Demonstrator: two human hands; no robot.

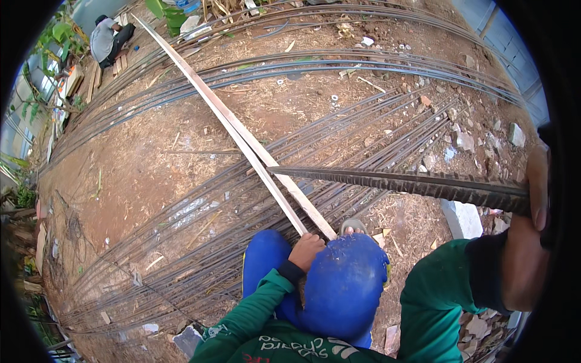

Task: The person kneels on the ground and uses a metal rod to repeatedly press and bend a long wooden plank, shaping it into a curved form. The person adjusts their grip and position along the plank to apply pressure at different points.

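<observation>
My left hand is closed around the near end of a thin pale wooden strip, between my knees. Right beside it lies a second, longer wooden strip, running far off to the upper left. At the right edge my right hand, partly cut off by the picture's rim, is wrapped round a ribbed steel bar. The bar reaches leftward over the strips, its far tip at the gap between them. Whether the tip touches the wood I cannot tell.
Bundles of long steel rods lie across the dirt under the strips, with more rods farther off. A white block and rubble are at the right. Another person sits at the far left near planks.
</observation>
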